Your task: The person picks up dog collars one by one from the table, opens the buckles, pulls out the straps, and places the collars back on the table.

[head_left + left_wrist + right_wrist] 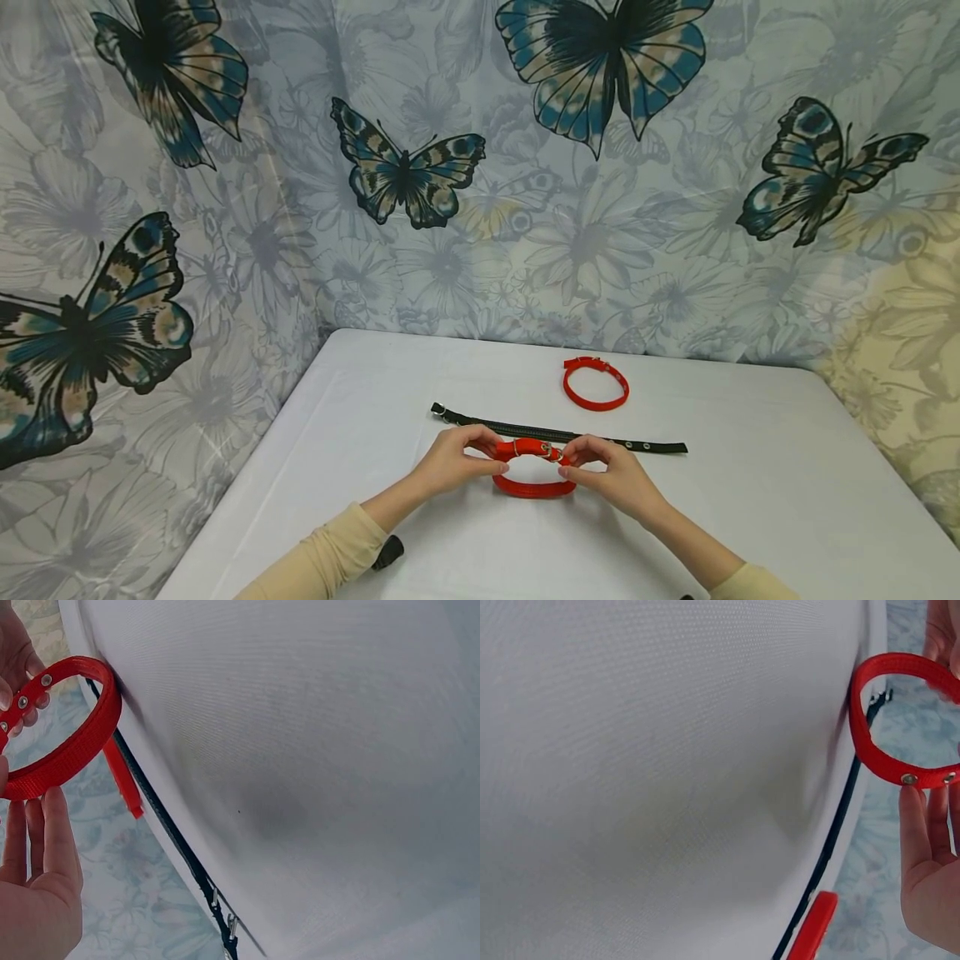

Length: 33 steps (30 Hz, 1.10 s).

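A red collar [534, 490] with a metal buckle and eyelets is closed into a loop between my two hands, over the near middle of the table. My left hand [459, 458] pinches its left side between thumb and fingers. On the buckle side, my right hand [611, 473] pinches the right end. Metal eyelets show along the red band [105, 712] in the left wrist view. Just behind the hands lies a black collar [540, 432], stretched out straight, partly hidden by the hands and the red collar.
Farther back on the white table [420, 367], a second red collar [596, 406] lies buckled in a loop. A small black object [389, 552] is partly hidden by the left sleeve. Butterfly-patterned cloth [450, 275] hangs behind the table.
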Each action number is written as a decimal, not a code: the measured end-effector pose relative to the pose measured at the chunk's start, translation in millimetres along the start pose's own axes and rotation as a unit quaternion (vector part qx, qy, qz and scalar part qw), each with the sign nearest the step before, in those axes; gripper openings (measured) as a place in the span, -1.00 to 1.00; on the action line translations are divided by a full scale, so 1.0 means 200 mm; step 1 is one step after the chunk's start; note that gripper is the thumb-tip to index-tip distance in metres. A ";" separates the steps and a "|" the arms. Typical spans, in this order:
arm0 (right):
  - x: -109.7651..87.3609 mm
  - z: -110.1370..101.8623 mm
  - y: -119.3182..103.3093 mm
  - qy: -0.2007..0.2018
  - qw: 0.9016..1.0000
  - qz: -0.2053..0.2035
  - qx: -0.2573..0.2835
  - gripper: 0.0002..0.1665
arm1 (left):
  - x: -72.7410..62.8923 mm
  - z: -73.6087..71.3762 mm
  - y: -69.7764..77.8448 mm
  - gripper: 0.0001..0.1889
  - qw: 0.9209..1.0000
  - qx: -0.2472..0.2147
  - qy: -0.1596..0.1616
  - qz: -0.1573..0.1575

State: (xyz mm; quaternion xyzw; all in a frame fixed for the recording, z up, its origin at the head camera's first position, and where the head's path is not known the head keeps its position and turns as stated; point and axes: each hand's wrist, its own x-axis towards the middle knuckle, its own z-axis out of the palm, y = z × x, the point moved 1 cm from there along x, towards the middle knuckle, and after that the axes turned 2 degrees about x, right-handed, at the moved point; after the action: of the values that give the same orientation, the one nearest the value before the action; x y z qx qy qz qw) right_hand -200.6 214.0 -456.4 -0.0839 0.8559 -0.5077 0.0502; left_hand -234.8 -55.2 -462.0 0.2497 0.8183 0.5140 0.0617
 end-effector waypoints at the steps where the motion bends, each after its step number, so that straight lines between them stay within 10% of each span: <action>1: 0.00 0.00 0.00 0.001 1.000 0.001 0.001 -0.70 | 0.00 0.00 0.00 -0.74 1.000 0.000 -0.001 0.000; 33: -0.01 0.00 -0.06 -0.010 0.999 -0.033 0.033 -0.70 | 0.02 0.02 0.06 -0.72 1.000 -0.002 -0.014 0.020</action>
State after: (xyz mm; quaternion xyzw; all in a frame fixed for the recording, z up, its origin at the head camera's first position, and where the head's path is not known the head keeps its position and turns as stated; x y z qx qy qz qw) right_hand -196.7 208.4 -446.2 -0.1158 0.8348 -0.5364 0.0447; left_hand -232.7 -46.3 -451.7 0.2730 0.8113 0.5130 0.0637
